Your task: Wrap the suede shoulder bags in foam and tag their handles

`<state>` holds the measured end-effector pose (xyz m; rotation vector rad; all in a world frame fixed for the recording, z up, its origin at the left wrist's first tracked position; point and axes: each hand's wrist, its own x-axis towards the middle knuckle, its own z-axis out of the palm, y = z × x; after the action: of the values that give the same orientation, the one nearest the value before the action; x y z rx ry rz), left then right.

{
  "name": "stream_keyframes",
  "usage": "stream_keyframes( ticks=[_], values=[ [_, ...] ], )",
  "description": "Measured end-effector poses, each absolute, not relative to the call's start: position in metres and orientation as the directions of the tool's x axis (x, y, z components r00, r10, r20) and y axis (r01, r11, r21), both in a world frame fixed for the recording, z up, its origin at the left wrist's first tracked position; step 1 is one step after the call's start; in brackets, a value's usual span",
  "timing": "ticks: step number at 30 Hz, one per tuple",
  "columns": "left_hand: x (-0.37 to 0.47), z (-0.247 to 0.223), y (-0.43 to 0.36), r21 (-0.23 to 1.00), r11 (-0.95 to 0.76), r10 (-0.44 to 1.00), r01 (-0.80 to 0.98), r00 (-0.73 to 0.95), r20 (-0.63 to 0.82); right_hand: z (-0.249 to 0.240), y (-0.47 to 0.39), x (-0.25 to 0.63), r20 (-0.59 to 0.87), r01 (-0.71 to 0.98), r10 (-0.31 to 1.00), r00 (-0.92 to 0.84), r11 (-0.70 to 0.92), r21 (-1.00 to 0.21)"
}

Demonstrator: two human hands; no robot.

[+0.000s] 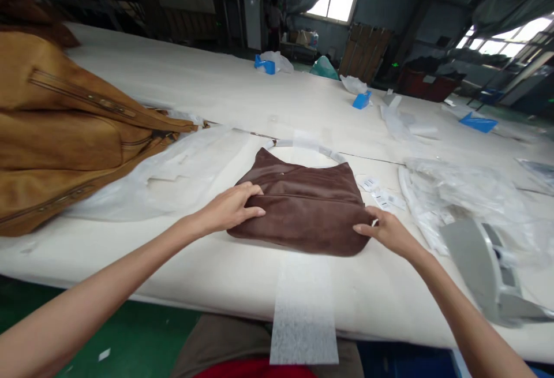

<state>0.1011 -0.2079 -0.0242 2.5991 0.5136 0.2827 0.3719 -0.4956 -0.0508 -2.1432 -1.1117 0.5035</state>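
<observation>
Head view: brown bag [303, 213] flat on table [173, 271], between the hands. Left hand [229, 209] has thumb and finger apart on its left side; firm grip or not, can't tell. Right hand [389, 231] grips its right edge. Done: wrap [284, 143] on handle. Not done: strip [305, 309] runs under bag, not around it; no plastic over bag; tags [383, 199] lie beside it. Count: one brown bag, one strip, at least two tags, three blue pieces [362, 100], two hands.

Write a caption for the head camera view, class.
Left hand and right hand hold a brown handbag on a white table near a tan bag.
</observation>
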Motion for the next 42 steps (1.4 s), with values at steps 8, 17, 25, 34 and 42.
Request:
stream_keyframes(
  ticks=[8, 17, 25, 34, 42],
  values=[
    [0.141, -0.026, -0.264, 0.099, -0.977, 0.195, 0.19, 0.98, 0.046, -0.034, -0.47, 0.33, 0.227, 0.977, 0.951, 0.209, -0.194, -0.088],
    [0.165, -0.041, -0.252, 0.001, -0.997, 0.08, 0.08, 0.995, 0.056, -0.072, -0.436, 0.33, 0.264, 0.968, 0.959, 0.107, -0.16, 0.191],
    [0.143, -0.035, -0.229, -0.028, -0.996, 0.082, 0.082, 0.997, 0.008, -0.081, -0.46, 0.343, 0.321, 0.991, 0.947, 0.032, -0.072, 0.113],
    [0.118, -0.026, -0.215, 0.068, -0.987, 0.146, 0.148, 0.989, -0.034, -0.103, -0.485, 0.357, 0.402, 0.967, 0.894, 0.197, -0.11, -0.228],
    [0.099, -0.052, -0.212, 0.053, -0.995, 0.088, 0.084, 0.992, 0.09, -0.118, -0.5, 0.359, 0.476, 0.994, 0.879, -0.022, 0.071, -0.086]
  ],
)
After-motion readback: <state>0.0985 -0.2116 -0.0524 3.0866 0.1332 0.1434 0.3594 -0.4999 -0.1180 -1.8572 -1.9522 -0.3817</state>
